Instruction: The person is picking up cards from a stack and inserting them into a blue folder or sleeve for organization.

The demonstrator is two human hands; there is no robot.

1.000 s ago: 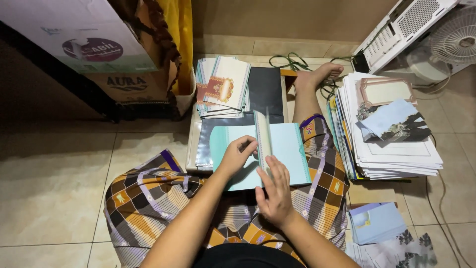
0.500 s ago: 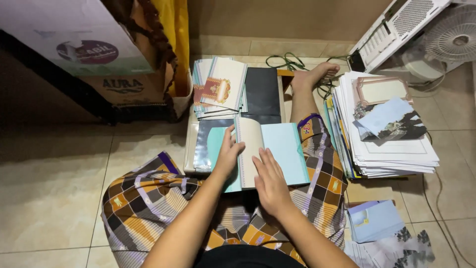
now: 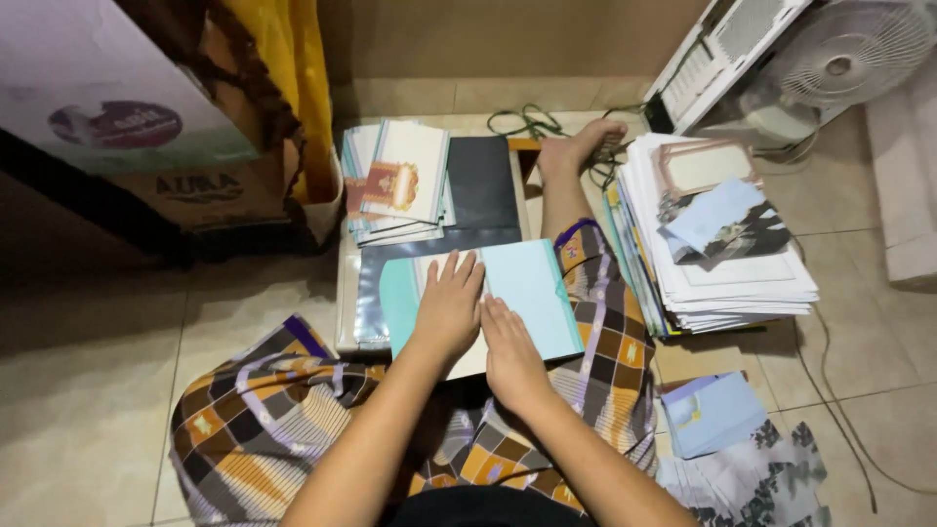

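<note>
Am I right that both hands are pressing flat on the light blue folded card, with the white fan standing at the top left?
Not quite. In the head view both the left hand and the right hand do press flat on the light blue folded card, but the white fan stands at the top right, not the top left.

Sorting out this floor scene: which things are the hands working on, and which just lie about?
In hand:
left hand and right hand, flat on the teal folded card

Lying about:
stack of cards
pile of papers
fan
cardboard box
</note>
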